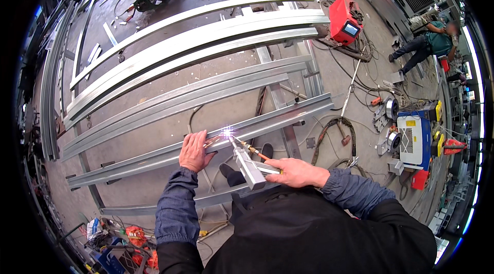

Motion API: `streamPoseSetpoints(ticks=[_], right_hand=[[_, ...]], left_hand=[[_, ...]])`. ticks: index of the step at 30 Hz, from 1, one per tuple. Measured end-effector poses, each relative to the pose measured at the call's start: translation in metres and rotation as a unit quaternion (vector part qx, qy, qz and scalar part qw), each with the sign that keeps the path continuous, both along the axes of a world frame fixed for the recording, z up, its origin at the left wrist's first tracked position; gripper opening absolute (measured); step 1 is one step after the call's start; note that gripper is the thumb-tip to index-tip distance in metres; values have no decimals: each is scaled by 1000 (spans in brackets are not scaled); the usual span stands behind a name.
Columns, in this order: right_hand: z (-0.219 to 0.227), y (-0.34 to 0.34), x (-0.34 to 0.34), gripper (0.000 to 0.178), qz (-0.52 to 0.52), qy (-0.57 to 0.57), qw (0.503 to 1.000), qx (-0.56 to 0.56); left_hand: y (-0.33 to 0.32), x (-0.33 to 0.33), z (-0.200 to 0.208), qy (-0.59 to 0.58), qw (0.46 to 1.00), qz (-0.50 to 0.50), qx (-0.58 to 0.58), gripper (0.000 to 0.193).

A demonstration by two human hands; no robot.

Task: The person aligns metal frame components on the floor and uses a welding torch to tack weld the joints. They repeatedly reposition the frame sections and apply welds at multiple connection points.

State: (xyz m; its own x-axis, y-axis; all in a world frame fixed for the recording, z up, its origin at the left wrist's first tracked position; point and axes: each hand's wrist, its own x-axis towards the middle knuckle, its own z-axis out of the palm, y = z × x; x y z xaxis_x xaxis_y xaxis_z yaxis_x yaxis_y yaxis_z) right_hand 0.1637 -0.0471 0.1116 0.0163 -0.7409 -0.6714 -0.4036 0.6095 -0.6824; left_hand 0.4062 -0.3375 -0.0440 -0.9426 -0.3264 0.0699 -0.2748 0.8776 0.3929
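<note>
My left hand [193,152] lies over a long galvanized steel channel [288,114], fingers stretched out side by side and thumb apart. Just right of its fingertips, a bright welding spark [227,132] burns on the channel, with orange sparks flying toward that hand. My right hand [299,172] is closed round a welding torch [260,155] whose brass-coloured neck points at the spark. A short grey square-section metal piece [249,170] runs from near the spark back toward me, left of the right hand. Its far end's contact with the channel is lost in the glare.
More steel channels [206,40] lie across the frame beyond. A red machine with a screen [345,21] stands at far right, a blue-and-white machine [415,140] at right. A hammer [344,135] and cables [321,143] lie on the floor. Another person [437,42] is at far right.
</note>
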Motion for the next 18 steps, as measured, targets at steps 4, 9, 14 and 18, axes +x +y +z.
streamPoseSetpoints(ticks=[4, 9, 14, 18], right_hand=[[4, -2, -1, 63, -1, 0, 1000, 12], [0, 1, -2, 64, -3, -8, 1000, 1], [2, 0, -3, 64, -2, 3, 1000, 15], [4, 1, -5, 64, 2, 7, 1000, 7]], left_hand=[[0, 0, 0, 3, 1000, -2, -7, 100], [1, -1, 2, -4, 1000, -1, -13, 100], [1, -1, 1, 3, 1000, 1, -16, 101], [0, 0, 0, -8, 1000, 2, -12, 101]])
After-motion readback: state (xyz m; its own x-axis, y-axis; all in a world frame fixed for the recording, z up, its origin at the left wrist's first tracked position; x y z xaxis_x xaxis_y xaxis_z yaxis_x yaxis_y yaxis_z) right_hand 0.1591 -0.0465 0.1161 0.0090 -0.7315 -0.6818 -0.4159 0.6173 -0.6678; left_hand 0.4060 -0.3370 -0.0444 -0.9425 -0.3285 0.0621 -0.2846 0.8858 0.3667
